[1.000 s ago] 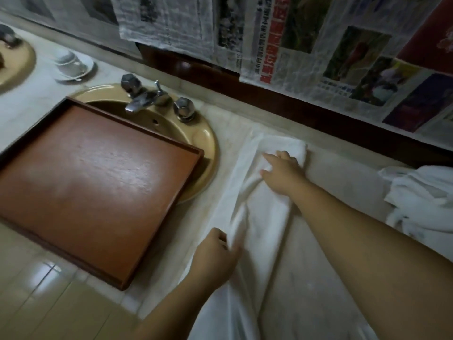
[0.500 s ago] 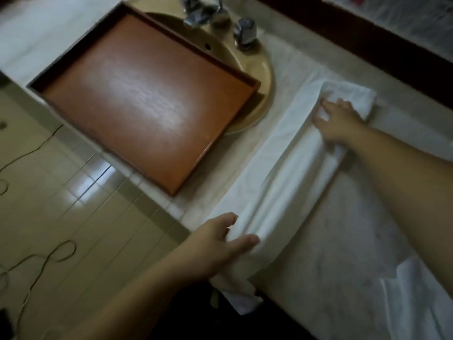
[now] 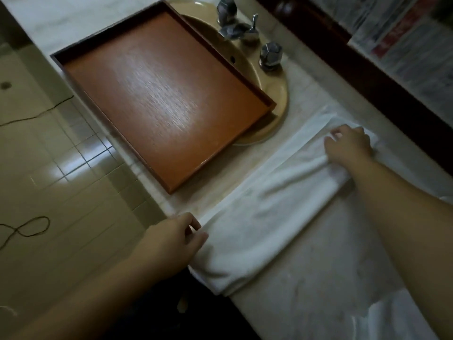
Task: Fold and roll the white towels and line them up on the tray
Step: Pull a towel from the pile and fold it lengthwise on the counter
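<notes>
Towel (image 3: 274,207), white, 1 item, now a long narrow strip running diagonally across the marble counter (image 3: 318,261), its near end at the counter's front edge. Against the view 1 s ago, I note the strip looks flatter and more even, and my left hand (image 3: 176,238) has moved down from mid-length to the near end; I judge the lengthwise fold finished or nearly so, with rolling as the next stage. Left hand: fingers curled at the near end's edge, seemingly pinching the cloth, though the contact itself is partly hidden. Right hand (image 3: 349,146): resting palm-down on the far end, fingers bent and pressing rather than closing round anything, forearm stretched across the counter. Tray (image 3: 73,61), brown wood, 1 item, sits to the left of the towel, partly over the beige sink (image 3: 279,94), and holds no towels; nothing lined up yet. Further white cloth (image 3: 392,315), count uncertain, lies at the lower right. Faucet (image 3: 239,29), chrome, stands behind the tray.
</notes>
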Demonstrator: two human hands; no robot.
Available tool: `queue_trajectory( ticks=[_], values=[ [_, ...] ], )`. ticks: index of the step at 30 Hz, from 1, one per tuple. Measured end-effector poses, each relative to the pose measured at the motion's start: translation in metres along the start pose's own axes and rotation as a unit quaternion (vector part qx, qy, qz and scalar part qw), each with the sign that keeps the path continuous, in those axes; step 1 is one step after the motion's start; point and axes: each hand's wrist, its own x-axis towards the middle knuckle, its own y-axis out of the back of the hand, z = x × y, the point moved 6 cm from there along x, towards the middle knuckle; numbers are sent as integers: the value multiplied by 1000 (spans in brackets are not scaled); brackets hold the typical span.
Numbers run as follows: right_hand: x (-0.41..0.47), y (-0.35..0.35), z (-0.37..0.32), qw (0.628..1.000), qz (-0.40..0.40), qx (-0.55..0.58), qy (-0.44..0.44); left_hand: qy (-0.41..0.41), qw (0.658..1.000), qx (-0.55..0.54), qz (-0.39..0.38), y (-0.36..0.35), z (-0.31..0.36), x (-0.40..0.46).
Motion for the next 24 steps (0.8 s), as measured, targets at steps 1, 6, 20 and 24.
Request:
queue_trajectory(
  ticks=[1, 6, 20, 24],
  values=[
    [6, 4, 0, 1000, 11, 6, 5, -6, 1000, 6, 7, -1, 7, 4],
    [33, 15, -3, 1000, 12, 9, 20, -14, 999, 32, 36, -13, 36, 30],
    [71, 36, 0, 989, -58, 110, 84, 16, 986, 87, 140, -20, 51, 41],
    [76, 37, -2, 980, -64, 158, 106, 21, 987, 61, 146, -23, 49, 40]
  ],
)
